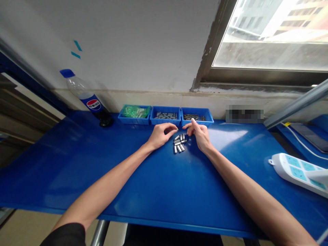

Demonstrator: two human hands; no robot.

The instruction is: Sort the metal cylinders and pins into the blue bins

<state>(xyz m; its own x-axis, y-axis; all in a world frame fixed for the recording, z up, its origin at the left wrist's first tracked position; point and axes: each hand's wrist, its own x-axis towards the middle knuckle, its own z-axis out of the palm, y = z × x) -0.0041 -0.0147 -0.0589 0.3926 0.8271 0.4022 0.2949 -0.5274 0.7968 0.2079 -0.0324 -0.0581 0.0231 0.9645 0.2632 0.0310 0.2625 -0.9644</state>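
Observation:
A small pile of short silvery metal cylinders (pixel 179 142) lies on the blue table between my two hands. My left hand (pixel 161 135) is at the upper left of the pile, thumb and forefinger pinched together; a tiny dark bit shows at their tips, too small to name. On the pile's other side is my right hand (pixel 199 134), its thumb raised and its forefinger stretched towards the left, apart from each other. No object shows between those fingers. Just behind it stands a blue bin of long thin screw-like pieces (pixel 194 117).
A middle bin holds grey metal pieces (pixel 166 115); the left bin contains a green plastic bag (pixel 135 111). Further left, a cola bottle (pixel 93 104) leans in the view. A white power strip (pixel 298 171) lies at the right. The wall and window close off the back.

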